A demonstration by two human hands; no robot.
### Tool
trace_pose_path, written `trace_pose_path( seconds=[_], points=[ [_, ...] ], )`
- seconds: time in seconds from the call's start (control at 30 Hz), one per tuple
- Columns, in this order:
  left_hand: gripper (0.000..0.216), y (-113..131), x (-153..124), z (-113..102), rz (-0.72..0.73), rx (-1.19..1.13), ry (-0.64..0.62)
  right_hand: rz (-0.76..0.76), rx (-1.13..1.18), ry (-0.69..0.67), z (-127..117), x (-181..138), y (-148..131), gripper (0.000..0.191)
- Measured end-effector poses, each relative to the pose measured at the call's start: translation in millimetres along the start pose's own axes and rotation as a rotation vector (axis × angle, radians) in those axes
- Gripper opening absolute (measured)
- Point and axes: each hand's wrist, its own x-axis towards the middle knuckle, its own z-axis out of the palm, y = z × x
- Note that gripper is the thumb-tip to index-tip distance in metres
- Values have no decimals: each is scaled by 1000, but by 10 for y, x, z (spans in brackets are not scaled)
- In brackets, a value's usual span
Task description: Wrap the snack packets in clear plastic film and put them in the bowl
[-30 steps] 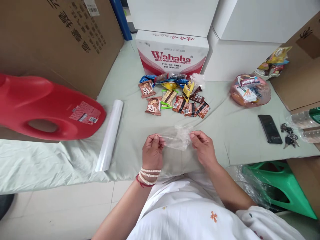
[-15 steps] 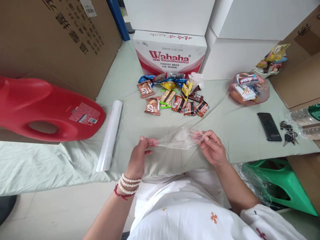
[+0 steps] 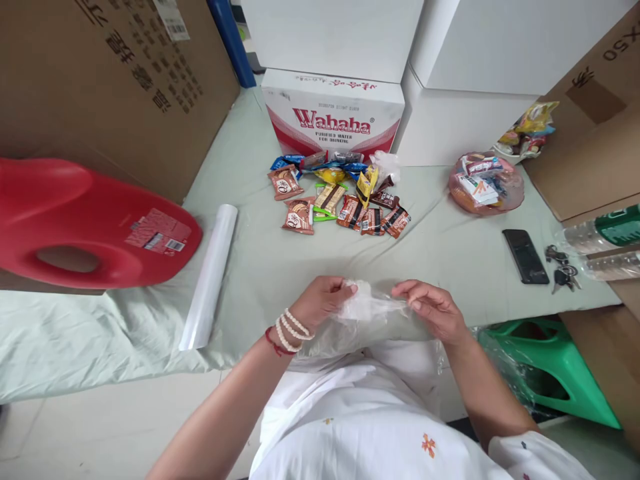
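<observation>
A thin clear plastic bag [image 3: 367, 313] is held between both hands at the near edge of the table. My left hand [image 3: 320, 303], with bead bracelets on its wrist, pinches the bag's left side with closed fingers. My right hand [image 3: 435, 308] pinches the bag's right edge. The bag hangs crumpled between them and down toward my lap. Further back on the pale green cloth [image 3: 450, 253] lies a heap of small snack packets [image 3: 340, 197]. A roll of clear bags [image 3: 209, 275] lies to the left.
A red plastic jug [image 3: 85, 223] lies at the left. A Wahaha carton [image 3: 333, 113], white boxes and cardboard boxes stand behind. A filled bag of snacks [image 3: 483, 183], a black phone [image 3: 525, 256], keys [image 3: 563, 277] and bottles [image 3: 600, 233] lie at the right. A green stool [image 3: 555, 367] sits below.
Both hands have come closer to my body and nearer each other. The bag, stretched flat between them half a second ago, is now bunched and hanging lower.
</observation>
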Motion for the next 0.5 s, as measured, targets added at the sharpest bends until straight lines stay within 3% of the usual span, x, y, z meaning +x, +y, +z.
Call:
trace_pose_path(
  seconds=[0.13,0.27,0.33,0.4,0.5],
  points=[
    [51,-37,-122,57,65,-159,239,67,-241,-178,-247,-38,-187,27],
    [44,23,-158,191,156,-66,335,-90,-501,26,-48,162,-408,46],
    [41,47,-154,253,199,-69,348,-103,-540,-15,178,322,-437,45],
    [44,50,-149,261,210,-130,316,-76,-525,-57,362,481,-407,29],
    [50,19,-148,135,168,-232,250,0,-387,48,427,649,-314,33]
  ],
)
